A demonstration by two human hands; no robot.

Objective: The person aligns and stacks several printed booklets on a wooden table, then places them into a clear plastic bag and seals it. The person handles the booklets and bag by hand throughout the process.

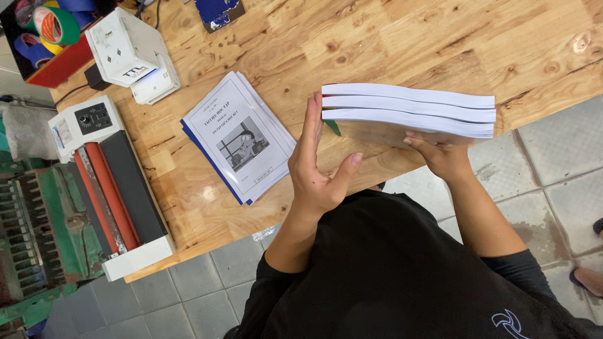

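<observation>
- At the near edge of the wooden table [402, 37], a stack of three thick white booklets [408, 112] stands partly over the table edge, with the page edges turned to the camera.
- The left hand [317, 169] is flat and open; its straight fingers [311, 122] press against the left end of the stack, and the thumb points out to the right, away from the paper.
- The right hand [443, 154] is under the stack near its right half; the fingers are curled on the lower side of the lowest booklet, so this hand supports the stack from below. How tight it holds, I cannot tell.
- Both forearms come from a person in a black shirt [389, 270], seen from above.
- Just beside the left hand, on the left, a small pile of thin booklets [242, 135] lies flat on the table; the top cover is white with a grey picture, and blue edges show under it.
- Farther left there is a long machine with red and black rollers [116, 188] and a white control box with a dial [85, 122].
- Behind it, near the far corner, a white device [129, 53] stands, and rolls of coloured tape [47, 25] lie in a red tray.
- A blue worn object [218, 12] is at the far edge of the table.
- Grey floor tiles [553, 169] show at the right and below the table.
</observation>
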